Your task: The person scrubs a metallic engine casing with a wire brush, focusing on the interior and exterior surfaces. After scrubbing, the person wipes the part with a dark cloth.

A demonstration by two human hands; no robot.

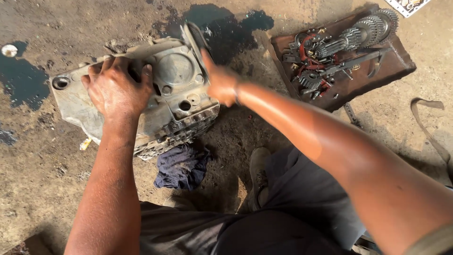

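My left hand [118, 87] presses flat on top of the grey metal engine casing [174, 99], fingers curled over its upper edge. My right hand [219, 82] clasps its right side. Beyond, gears [344, 42] lie on a brown tray [401, 63].

Just one candidate here: up past the far right end of the brown tray of gears [401, 61], a patterned card or printed sheet [409, 5] pokes in at the top edge of the view. It is flat and straight-edged, lying at a slant on the dirt floor, only a corner showing. White ground, small dark and tan marks in rows, a thin dark border. Whether it is a package or a label cannot be told. No screens, no signs.
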